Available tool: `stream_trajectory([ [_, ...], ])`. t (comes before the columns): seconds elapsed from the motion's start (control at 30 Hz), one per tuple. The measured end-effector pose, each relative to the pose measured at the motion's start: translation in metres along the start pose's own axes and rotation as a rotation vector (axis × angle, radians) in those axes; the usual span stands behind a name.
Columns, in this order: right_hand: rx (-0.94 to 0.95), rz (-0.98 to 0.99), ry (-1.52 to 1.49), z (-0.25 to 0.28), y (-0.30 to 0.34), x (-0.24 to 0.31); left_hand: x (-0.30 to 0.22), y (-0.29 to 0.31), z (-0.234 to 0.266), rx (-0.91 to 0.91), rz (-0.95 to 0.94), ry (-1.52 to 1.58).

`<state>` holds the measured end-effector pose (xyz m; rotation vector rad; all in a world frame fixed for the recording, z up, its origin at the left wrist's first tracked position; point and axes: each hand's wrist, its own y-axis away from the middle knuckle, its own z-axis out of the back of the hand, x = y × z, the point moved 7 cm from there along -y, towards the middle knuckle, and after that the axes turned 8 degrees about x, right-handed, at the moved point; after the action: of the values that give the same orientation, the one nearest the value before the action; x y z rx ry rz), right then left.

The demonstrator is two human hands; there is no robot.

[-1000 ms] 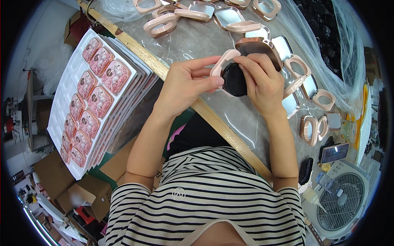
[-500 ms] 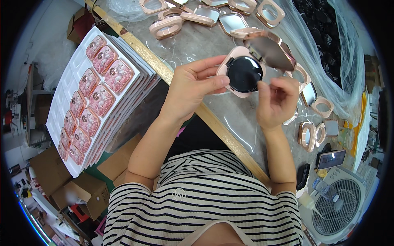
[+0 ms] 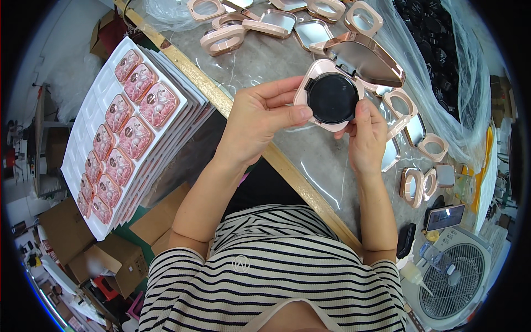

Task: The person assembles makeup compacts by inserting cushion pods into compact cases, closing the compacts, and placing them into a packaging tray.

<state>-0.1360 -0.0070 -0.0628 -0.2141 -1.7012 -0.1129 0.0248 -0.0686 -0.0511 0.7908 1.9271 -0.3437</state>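
A pink compact case (image 3: 319, 71) is held above the table, its mirrored lid (image 3: 362, 63) swung up and away from me. A round black insert (image 3: 333, 98) sits in its base. My left hand (image 3: 257, 113) grips the base's left side, thumb on top and fingers beneath. On the right side, my right hand (image 3: 368, 138) holds the lower edge, its thumb by the black insert. Beyond the hands lie several more pink compacts with ring-shaped bases and mirrors, including one open mirror (image 3: 313, 33) and a ring-shaped base (image 3: 363, 18).
Stacked white trays (image 3: 83, 133) with pink patterned compacts (image 3: 135, 137) stand at the left. A clear plastic bag of black round pieces (image 3: 428, 41) lies at the far right. A phone (image 3: 446, 217) and a grey fan (image 3: 453, 274) are near right; cardboard boxes (image 3: 124, 260) stand lower left.
My right hand has moved from beside the black insert onto the compact's right edge. The compact has shifted slightly right and turned, so the insert faces me more fully.
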Motion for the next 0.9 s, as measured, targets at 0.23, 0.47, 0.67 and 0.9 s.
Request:
stream_trajectory([
  [0.23, -0.002, 0.039, -0.057, 0.003, 0.001, 0.003, -0.006, -0.004, -0.001, 0.056, -0.028, -0.105],
  [0.47, 0.141, -0.013, -0.099, 0.003, 0.003, 0.004, -0.013, -0.008, 0.001, 0.140, 0.033, -0.202],
  [0.67, 0.094, -0.109, -0.112, 0.004, 0.004, 0.000, -0.008, -0.007, 0.001, 0.150, 0.049, -0.146],
  [0.9, 0.042, -0.083, 0.095, 0.003, 0.006, 0.012, -0.010, -0.004, -0.005, 0.089, 0.015, -0.171],
])
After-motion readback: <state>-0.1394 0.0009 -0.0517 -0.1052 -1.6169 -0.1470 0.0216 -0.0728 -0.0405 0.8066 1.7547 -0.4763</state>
